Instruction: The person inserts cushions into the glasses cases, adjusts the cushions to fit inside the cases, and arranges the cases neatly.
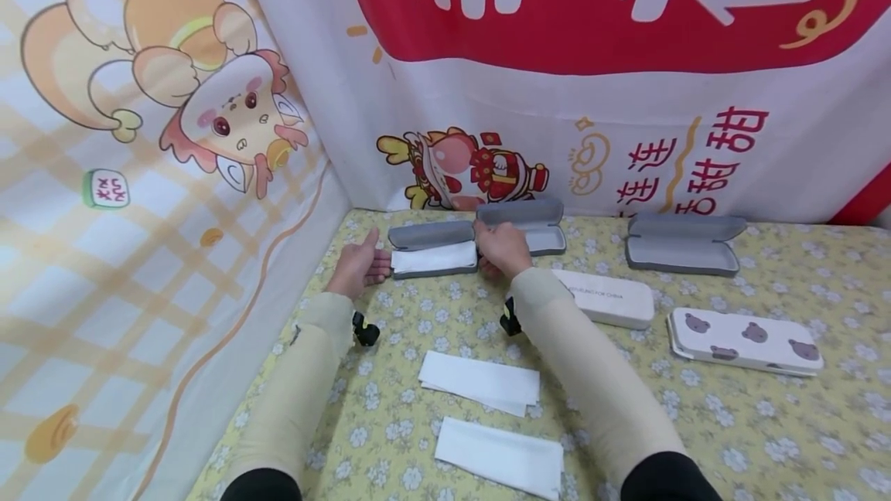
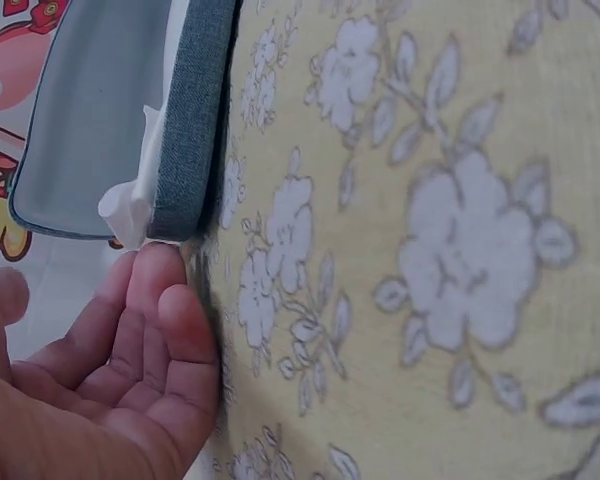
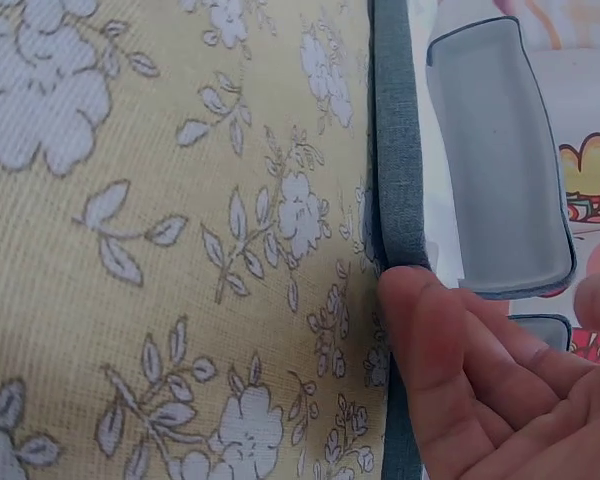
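Note:
An open grey glasses case (image 1: 431,234) lies near the back left of the table, its lid tipped back. Inside it is a folded white tissue or cloth (image 1: 433,257), a crumpled end of which sticks out at the left in the left wrist view. My left hand (image 1: 358,263) touches the left end of the case with extended fingers, thumb raised. At the opposite end, the fingertips of my right hand (image 1: 503,248) rest against the case's denim-like side (image 3: 400,130), loosely bent and not wrapped round it.
Another open grey case (image 1: 550,240) stands just behind my right hand, and a third open case (image 1: 682,253) farther right. Two white patterned cases, one lettered (image 1: 612,300) and one with bears (image 1: 748,340), lie shut. Folded white pieces (image 1: 480,380) lie between my forearms. Curtains border the table.

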`<state>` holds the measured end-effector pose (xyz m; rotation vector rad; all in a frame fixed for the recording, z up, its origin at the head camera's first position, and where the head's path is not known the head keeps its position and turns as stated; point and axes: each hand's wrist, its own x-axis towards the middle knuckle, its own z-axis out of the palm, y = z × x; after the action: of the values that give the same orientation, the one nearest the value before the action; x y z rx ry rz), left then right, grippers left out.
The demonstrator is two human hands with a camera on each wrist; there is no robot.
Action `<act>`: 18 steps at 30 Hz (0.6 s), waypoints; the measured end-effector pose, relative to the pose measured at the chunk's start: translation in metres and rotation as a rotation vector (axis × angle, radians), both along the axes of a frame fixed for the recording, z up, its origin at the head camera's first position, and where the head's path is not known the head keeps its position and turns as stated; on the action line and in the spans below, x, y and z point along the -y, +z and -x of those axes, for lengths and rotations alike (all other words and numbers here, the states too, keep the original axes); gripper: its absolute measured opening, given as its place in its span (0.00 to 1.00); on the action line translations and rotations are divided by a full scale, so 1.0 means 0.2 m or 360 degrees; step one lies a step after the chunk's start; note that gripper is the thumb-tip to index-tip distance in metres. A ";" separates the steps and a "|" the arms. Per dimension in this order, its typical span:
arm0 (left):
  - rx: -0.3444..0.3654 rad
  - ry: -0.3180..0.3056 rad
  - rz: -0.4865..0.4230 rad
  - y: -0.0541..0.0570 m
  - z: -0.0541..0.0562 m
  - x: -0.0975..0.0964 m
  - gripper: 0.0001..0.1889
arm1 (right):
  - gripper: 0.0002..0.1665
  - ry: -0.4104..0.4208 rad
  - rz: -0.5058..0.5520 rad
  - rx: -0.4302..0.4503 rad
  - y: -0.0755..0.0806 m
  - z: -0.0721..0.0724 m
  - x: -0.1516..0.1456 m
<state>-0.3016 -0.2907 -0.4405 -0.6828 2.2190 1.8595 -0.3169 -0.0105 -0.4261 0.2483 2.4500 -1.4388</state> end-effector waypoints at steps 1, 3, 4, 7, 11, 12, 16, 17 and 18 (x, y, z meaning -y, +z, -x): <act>0.0009 -0.0015 0.0023 0.00 0.00 0.00 0.40 | 0.37 0.0003 0.0004 0.0013 0.00 0.00 0.00; 0.0010 -0.0043 0.0053 0.01 0.00 -0.01 0.42 | 0.38 -0.0003 0.0017 0.0020 -0.01 0.00 0.01; 0.0015 -0.0054 0.0067 0.01 0.01 -0.02 0.43 | 0.39 0.0000 0.0012 0.0019 -0.01 0.00 0.01; 0.0036 -0.0088 0.0125 0.02 0.02 -0.02 0.44 | 0.41 0.0024 -0.0021 0.0019 -0.01 0.00 0.01; 0.0094 -0.0121 0.0177 0.02 0.03 -0.02 0.44 | 0.43 0.0050 -0.0073 0.0029 -0.02 0.00 0.02; 0.0106 -0.0131 0.0185 0.02 0.03 -0.02 0.45 | 0.44 0.0047 -0.0076 0.0029 -0.02 0.00 0.02; 0.0125 -0.0172 0.0193 0.03 0.03 -0.01 0.46 | 0.44 0.0019 -0.0043 0.0052 -0.03 0.01 0.02; 0.0125 -0.0180 0.0194 0.03 0.03 -0.01 0.46 | 0.44 0.0002 -0.0011 0.0064 -0.03 0.01 0.02; 0.0121 -0.0188 0.0192 0.04 0.03 -0.01 0.46 | 0.44 -0.0016 0.0027 0.0079 -0.03 0.01 0.02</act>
<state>-0.3069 -0.2878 -0.4334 -0.6164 2.2839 1.6289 -0.3196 -0.0140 -0.4311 0.2892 2.3995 -1.4397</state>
